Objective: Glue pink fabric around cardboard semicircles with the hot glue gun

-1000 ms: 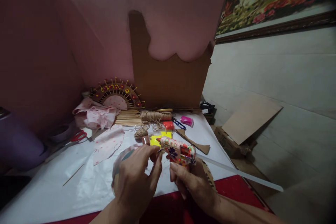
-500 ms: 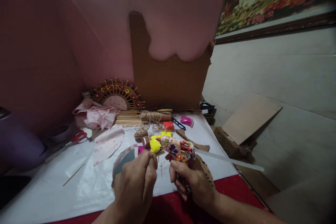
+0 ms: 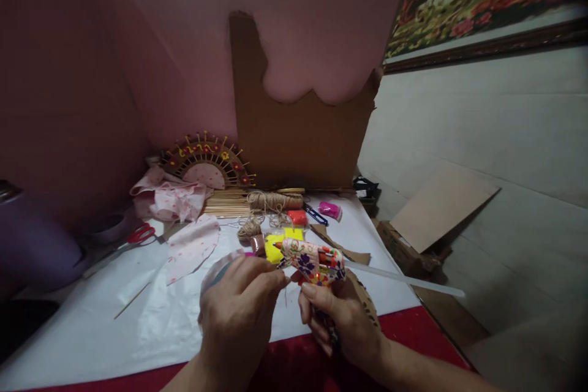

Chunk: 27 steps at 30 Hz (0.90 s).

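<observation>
My right hand (image 3: 342, 324) grips the handle of a flower-patterned glue gun (image 3: 312, 262), whose nozzle points left. A long clear glue stick (image 3: 404, 280) juts out of its back to the right. My left hand (image 3: 239, 312) is pinched shut just under the nozzle, fingertips close to it; what it holds is too small to make out. A rounded pink-edged piece (image 3: 215, 272) lies under that hand on the white paper (image 3: 151, 318).
Behind lie yellow clay (image 3: 275, 251), twine (image 3: 271, 201), bamboo sticks (image 3: 225, 203), red scissors (image 3: 138, 234), pink dotted fabric (image 3: 190, 245), a decorated fan shape (image 3: 204, 162) and cardboard strips (image 3: 342, 251). A pink-and-brown cardboard backdrop (image 3: 294, 104) stands at the rear. Cardboard sheets (image 3: 436, 202) lie on the floor right.
The glue gun has dipped slightly and its nozzle has come closer to my left fingertips. My left hand stays pinched and has shifted a little to the right.
</observation>
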### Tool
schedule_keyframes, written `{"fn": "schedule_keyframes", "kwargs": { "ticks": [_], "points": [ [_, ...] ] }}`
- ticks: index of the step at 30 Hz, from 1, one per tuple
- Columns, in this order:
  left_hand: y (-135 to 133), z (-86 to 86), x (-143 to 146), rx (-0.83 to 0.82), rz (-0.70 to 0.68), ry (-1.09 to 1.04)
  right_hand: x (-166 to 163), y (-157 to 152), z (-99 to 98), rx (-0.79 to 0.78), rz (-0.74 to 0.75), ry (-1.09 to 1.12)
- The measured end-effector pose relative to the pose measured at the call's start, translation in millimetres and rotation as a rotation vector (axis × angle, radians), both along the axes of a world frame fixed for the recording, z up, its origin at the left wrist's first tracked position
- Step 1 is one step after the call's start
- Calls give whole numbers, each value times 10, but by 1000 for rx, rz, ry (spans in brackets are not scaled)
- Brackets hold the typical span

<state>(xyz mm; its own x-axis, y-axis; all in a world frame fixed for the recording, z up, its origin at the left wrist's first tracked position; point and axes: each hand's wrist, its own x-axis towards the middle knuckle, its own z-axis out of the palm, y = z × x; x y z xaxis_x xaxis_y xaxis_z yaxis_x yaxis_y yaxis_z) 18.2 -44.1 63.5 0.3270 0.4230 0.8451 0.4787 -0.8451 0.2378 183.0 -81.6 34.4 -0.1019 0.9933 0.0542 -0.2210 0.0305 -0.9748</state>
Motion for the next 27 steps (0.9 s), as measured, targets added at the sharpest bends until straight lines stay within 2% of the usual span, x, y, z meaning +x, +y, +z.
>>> {"fn": "schedule_keyframes", "kwargs": {
  "ticks": [6,11,13,17,19,23,25,27],
  "points": [
    [38,2,-48,190,40,115,-35,-30,35,-19,29,-51],
    [38,-32,-64,330,8,260,-42,-36,24,12,26,-69],
    [37,-20,-49,350,13,284,-45,-34,6,40,35,-63],
    [16,61,0,271,13,211,-35,-10,-37,21,40,-40],
    [-9,85,12,206,-62,147,-16,11,-43,-25,33,-17],
    [-116,-2,9,124,-337,91,21,59,-14,-108,-5,65],
    [-210,-92,14,100,-454,246,28,79,5,-141,-23,103],
    [-327,-179,31,99,-491,333,31,92,15,-167,-35,140]
  ]
}}
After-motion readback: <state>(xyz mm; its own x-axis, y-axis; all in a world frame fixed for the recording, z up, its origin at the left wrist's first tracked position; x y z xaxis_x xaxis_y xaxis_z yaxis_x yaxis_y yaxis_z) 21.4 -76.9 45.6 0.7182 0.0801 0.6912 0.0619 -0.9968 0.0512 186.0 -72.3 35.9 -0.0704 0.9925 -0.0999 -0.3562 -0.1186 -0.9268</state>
